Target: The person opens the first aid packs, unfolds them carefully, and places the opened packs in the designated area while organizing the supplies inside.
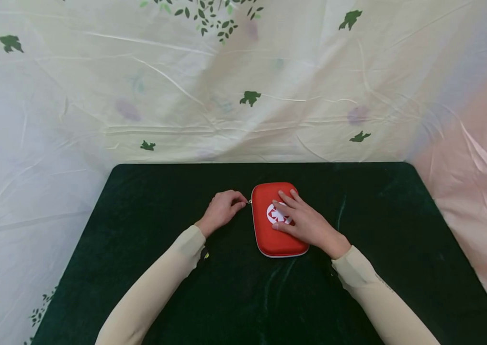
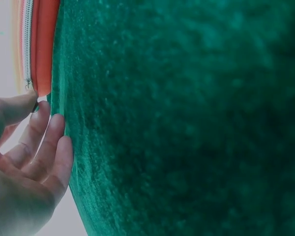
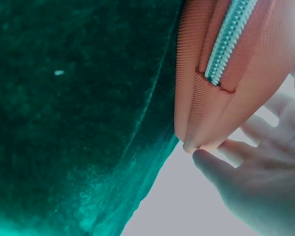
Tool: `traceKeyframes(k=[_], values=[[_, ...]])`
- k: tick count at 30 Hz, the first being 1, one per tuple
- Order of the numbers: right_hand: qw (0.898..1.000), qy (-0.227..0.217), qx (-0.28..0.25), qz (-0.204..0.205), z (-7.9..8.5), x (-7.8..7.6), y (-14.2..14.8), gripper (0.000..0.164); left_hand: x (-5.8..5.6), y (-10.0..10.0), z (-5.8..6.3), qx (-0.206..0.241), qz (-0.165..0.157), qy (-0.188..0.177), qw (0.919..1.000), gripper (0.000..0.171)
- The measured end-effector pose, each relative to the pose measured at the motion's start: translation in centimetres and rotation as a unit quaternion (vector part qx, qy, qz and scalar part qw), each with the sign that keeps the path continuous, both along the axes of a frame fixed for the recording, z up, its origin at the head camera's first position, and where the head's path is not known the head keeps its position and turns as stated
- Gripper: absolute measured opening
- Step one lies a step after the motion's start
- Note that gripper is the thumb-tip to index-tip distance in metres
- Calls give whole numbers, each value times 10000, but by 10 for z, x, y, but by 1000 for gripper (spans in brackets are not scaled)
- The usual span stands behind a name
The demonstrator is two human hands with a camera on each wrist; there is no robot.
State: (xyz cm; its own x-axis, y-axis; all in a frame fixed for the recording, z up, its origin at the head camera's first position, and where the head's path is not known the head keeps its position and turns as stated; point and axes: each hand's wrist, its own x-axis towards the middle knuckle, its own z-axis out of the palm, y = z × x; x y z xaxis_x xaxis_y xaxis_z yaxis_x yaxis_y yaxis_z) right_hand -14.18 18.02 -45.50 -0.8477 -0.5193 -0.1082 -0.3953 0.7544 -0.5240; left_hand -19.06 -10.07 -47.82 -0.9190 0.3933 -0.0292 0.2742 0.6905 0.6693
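Here, rounded case (image 1: 274, 239) on velvety cloth (image 1: 234, 297)

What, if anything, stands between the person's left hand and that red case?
Nothing visible blocks the way: the left hand pinches the zipper pull at the left edge of the red case, while the right hand rests on its top.

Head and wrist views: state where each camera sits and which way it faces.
Head: on the head, facing forward and down at the red case; sleeves, left hand and right hand show.
Left wrist: on that wrist, facing the zipper pull; left hand shows, pinching it.
Right wrist: on that wrist, facing the case's side; right hand shows.
Both wrist views share zipper teeth.
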Motion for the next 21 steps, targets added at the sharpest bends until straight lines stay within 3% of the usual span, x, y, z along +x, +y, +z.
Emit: traceKeyframes(k=[9, 16, 21], values=[[10000, -26, -15, -8, -2, -1, 0, 73, 0, -4, 0, 46, -223, -52, 9997, 15], [9999, -110, 56, -38, -1, -2, -1, 74, -5, -12, -16, 166, -547, 69, 9983, 17], [9998, -151, 62, -57, -2, -1, -1, 74, 3, -7, -2, -32, -458, -14, 9989, 16]])
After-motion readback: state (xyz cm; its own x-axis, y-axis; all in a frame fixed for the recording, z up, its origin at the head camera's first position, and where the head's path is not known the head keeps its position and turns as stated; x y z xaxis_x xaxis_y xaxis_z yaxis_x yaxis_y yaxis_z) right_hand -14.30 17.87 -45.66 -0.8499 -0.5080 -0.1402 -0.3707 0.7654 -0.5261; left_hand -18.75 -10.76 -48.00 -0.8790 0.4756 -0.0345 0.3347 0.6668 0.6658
